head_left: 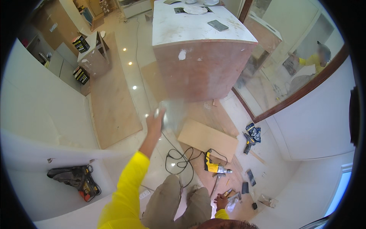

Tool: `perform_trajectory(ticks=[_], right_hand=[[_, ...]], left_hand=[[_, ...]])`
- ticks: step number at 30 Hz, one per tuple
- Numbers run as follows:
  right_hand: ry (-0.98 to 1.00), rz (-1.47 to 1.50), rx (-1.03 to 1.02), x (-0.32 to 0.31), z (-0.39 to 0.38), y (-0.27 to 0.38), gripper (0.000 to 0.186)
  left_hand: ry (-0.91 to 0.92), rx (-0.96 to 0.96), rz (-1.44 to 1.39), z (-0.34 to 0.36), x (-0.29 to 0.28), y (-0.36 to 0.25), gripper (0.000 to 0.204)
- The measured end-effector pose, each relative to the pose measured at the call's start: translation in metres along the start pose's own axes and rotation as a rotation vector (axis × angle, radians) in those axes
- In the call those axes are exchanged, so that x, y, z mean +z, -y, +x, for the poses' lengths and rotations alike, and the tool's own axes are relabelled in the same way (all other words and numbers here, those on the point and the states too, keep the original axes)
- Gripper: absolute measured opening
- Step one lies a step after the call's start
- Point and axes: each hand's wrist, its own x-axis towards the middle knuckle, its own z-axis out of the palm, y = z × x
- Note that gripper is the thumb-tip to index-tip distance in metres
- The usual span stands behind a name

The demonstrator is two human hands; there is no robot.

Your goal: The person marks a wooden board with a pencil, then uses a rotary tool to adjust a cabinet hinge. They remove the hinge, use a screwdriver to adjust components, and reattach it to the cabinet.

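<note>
My left hand [153, 124] is stretched forward over the floor, its fingers wrapped round a pale grey, flat-looking thing [174, 114]. Motion smears that thing, so its kind does not show. Low down by my knees, my right hand [221, 201] reaches to a cluster of small tools beside a crumpled clear plastic bag [232, 203]. Whether its curled fingers grip any of these I cannot make out. A yellow power drill [214, 165] lies between my hands, its black cord [179, 157] looping to the left. Just beyond the drill rests a light wooden board [207, 140].
A white-topped box cabinet [206, 68] stands ahead. To its right is a wood-framed mirror [267, 91]. A second cordless drill [249, 142] lies on the right floor. At left, a niche holds a black and orange power tool [82, 183]; brown sheeting [110, 103] covers the floor.
</note>
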Motion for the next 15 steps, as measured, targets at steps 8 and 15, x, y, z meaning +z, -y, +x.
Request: perform_trajectory(ticks=[8,15], right_hand=[[-0.04,0.03,0.179,-0.041,-0.18,0.022,0.029],[-0.074,0.004,0.228,-0.039,-0.241,0.037,0.031]], left_hand=[[-0.168,0.566,0.018,0.212,0.097,-0.256,0.045],[-0.331,0.575,0.271,0.267,0.103,-0.292,0.033]])
